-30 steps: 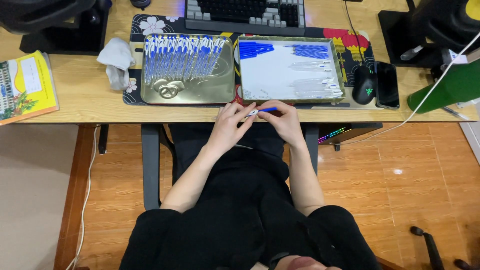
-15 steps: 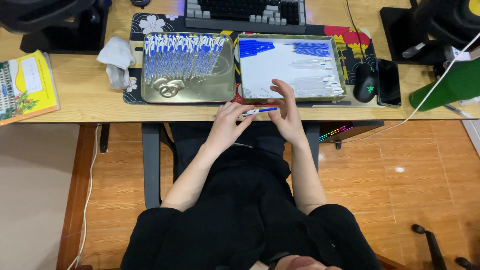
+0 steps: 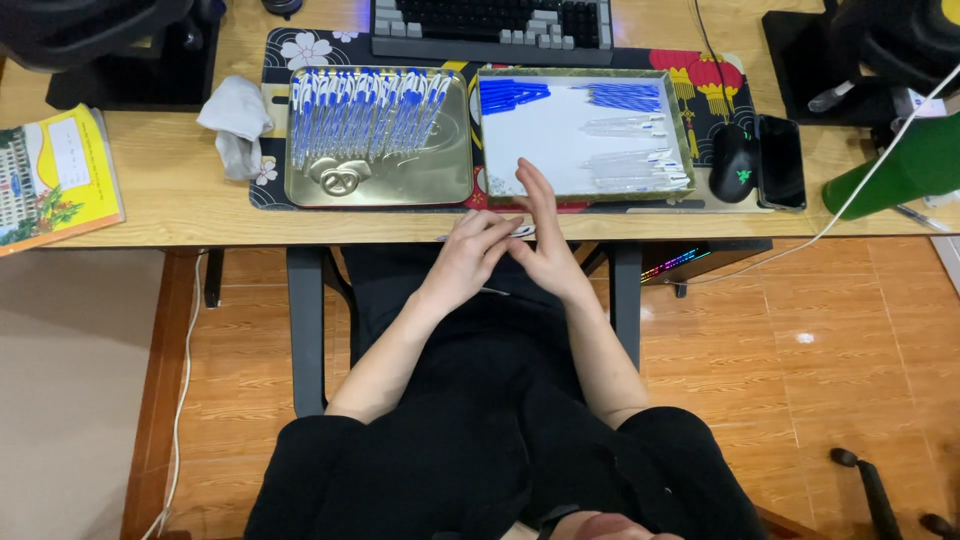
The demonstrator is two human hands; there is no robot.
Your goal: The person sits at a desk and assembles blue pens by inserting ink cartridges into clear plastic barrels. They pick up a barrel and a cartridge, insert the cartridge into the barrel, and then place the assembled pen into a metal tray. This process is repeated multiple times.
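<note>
Pen parts (image 3: 520,231) are sitting between the two hands at the near edge of the wooden desk (image 3: 180,205), just in front of the right-hand tray; only a small pale sliver is showing, so the exact piece cannot be told. Left hand (image 3: 470,255) is curling its fingers (image 3: 497,226) loosely around that sliver, apparently pinching it. Right hand (image 3: 542,245) is standing edge-up with fingers extended and slightly spread, touching the left hand; whether it is gripping anything cannot be told. Gold tray (image 3: 380,185) is holding a row of clear pens with blue caps. White-lined tray (image 3: 540,150) is holding blue caps, blue refills and clear barrels in separate groups.
</note>
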